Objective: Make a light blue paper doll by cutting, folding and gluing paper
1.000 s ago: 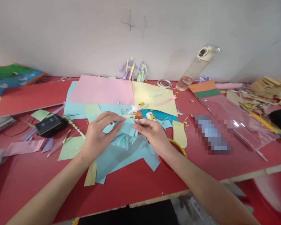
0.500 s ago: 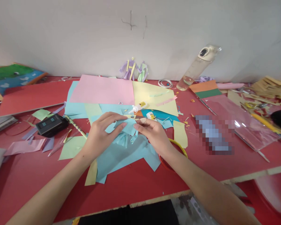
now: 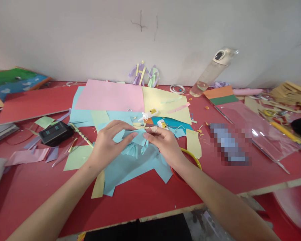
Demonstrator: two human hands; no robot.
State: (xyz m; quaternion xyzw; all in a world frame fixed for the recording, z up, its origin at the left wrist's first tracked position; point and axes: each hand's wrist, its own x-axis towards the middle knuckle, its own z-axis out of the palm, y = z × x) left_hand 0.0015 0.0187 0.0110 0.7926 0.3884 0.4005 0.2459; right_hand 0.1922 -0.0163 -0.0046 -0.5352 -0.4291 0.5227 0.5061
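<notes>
Between my two hands is a small piece of light blue paper (image 3: 136, 136), pinched at its left side by my left hand (image 3: 112, 137) and at its right by my right hand (image 3: 163, 140). Both hands are closed, thumbs pressed toward the fingers. Just below hangs a pleated blue paper piece (image 3: 131, 150), and a thin curled strip (image 3: 144, 147) shows under my right thumb. Larger blue sheets (image 3: 132, 170) lie beneath. Beyond my fingers are a white glue bottle (image 3: 148, 114) on its side and a second small bottle (image 3: 162, 124).
Pink (image 3: 110, 97) and yellow paper sheets (image 3: 165, 100) lie at the back. Folded paper figures (image 3: 139, 73) lean on the wall beside a tilted water bottle (image 3: 210, 73). A black box (image 3: 55, 134) and a pencil (image 3: 82, 136) are left; a yellow-red ring (image 3: 197, 159) is under my right forearm.
The blue paper between my fingers has tilted slightly, and its front edge looks more folded. Both hands stay in nearly the same place.
</notes>
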